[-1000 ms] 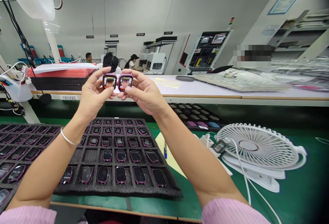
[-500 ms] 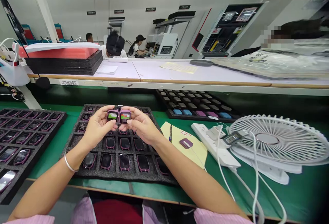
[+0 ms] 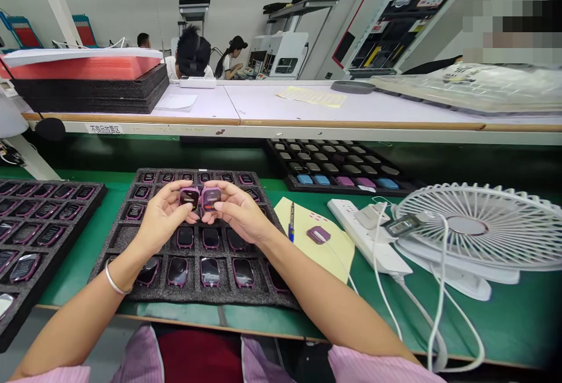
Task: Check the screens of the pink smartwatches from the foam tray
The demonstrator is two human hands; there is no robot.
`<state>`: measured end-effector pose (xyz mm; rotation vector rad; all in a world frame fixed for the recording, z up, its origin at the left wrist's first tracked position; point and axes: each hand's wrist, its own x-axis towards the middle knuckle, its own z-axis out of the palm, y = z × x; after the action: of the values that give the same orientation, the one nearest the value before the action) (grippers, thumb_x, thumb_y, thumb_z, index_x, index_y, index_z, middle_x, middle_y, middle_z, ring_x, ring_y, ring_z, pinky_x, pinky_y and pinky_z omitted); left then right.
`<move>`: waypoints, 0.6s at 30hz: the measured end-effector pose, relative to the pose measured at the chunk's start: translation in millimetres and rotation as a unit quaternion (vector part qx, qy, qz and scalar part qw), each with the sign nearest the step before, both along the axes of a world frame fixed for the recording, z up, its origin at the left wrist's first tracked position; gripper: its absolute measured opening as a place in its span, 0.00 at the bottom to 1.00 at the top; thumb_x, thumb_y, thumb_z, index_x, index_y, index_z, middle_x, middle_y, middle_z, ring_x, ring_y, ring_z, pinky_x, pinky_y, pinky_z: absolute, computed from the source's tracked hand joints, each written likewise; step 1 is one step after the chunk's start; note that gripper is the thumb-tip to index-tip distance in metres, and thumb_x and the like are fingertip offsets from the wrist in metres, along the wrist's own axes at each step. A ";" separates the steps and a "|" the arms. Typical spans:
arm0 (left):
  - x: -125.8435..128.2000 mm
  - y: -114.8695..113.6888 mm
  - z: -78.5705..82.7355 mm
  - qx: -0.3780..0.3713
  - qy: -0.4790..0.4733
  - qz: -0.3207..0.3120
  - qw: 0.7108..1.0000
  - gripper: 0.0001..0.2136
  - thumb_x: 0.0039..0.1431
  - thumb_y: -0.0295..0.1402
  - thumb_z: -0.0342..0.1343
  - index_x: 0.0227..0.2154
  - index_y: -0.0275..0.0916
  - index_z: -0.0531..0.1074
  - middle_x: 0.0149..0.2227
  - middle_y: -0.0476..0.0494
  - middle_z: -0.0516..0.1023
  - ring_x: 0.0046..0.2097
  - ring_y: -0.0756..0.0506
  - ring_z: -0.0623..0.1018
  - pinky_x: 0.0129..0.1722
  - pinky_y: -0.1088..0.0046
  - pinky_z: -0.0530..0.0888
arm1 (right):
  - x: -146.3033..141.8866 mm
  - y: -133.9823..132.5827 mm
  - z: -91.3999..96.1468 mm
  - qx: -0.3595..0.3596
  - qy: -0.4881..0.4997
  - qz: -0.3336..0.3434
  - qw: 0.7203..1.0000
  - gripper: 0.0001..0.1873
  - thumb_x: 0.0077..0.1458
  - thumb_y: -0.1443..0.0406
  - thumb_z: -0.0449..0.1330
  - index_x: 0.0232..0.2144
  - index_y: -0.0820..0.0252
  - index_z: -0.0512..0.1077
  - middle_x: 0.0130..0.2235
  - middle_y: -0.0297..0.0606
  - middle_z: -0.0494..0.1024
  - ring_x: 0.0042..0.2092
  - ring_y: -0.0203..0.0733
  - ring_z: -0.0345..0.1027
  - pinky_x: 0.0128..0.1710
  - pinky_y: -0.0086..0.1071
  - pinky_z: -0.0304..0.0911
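My left hand (image 3: 163, 216) is closed on a purple smartwatch body (image 3: 189, 197), its dark screen showing small text. Beside it, my right hand (image 3: 241, 212) pinches a second purple smartwatch body (image 3: 211, 197), whose screen looks greyish with a reddish patch low down. The two watch bodies are side by side above a black foam tray (image 3: 118, 235). Purple-framed watch bodies with dark screens fill many of the tray's compartments, including one (image 3: 209, 272) in the front row. Part of the tray is hidden behind my hands and forearms.
Left lies another foam tray (image 3: 83, 219) of watch bodies. On the right are yellow paper (image 3: 336, 254), a pen (image 3: 291, 222), a purple charging pad (image 3: 318, 234), a power strip (image 3: 373, 242), loose cables and a white fan (image 3: 483, 225). A shelf edge (image 3: 307, 131) crosses behind; people sit beyond.
Both screens have changed: the green, white and red picture is gone, leaving darker displays. My hands still hold both watch bodies together. The camera view has shifted slightly.
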<state>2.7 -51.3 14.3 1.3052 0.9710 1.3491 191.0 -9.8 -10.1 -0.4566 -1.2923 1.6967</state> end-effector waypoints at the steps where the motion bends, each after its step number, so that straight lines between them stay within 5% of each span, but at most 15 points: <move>1: 0.2 0.5 -0.9 -0.002 0.002 0.001 1.000 0.23 0.52 0.35 0.69 0.50 0.38 0.71 0.39 0.45 0.81 0.29 0.49 0.82 0.32 0.72 0.82 | -0.5 0.6 -0.7 -0.001 -0.005 -0.005 1.000 0.21 0.52 0.64 0.70 0.48 0.56 0.73 0.36 0.33 0.80 0.31 0.37 0.78 0.32 0.31 0.74; 6: 0.2 1.1 -3.5 -0.012 0.007 0.005 1.000 0.22 0.53 0.39 0.69 0.49 0.38 0.73 0.39 0.44 0.82 0.28 0.48 0.83 0.31 0.71 0.83 | -1.1 0.7 -0.4 0.009 -0.020 -0.025 0.999 0.21 0.53 0.58 0.72 0.46 0.56 0.73 0.34 0.32 0.79 0.27 0.36 0.76 0.27 0.30 0.72; 14: -0.2 4.0 -7.1 -0.012 -0.014 -0.009 1.000 0.23 0.53 0.36 0.68 0.51 0.38 0.72 0.39 0.44 0.82 0.30 0.47 0.84 0.34 0.70 0.83 | -2.6 2.9 -4.0 0.024 -0.012 -0.018 0.999 0.23 0.50 0.63 0.72 0.48 0.55 0.73 0.36 0.33 0.79 0.30 0.38 0.77 0.31 0.32 0.75; 18: -4.7 -9.1 5.1 -0.008 -0.035 -0.004 0.999 0.23 0.53 0.37 0.69 0.51 0.39 0.72 0.40 0.45 0.82 0.30 0.47 0.83 0.34 0.69 0.83 | 0.4 -7.5 13.0 0.014 -0.012 -0.026 0.999 0.22 0.50 0.61 0.73 0.47 0.55 0.73 0.37 0.34 0.80 0.30 0.38 0.77 0.31 0.33 0.75</move>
<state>-2.0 -60.4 19.4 1.2407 0.9263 1.3696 191.4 -17.3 2.9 -0.4913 -1.3092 1.6312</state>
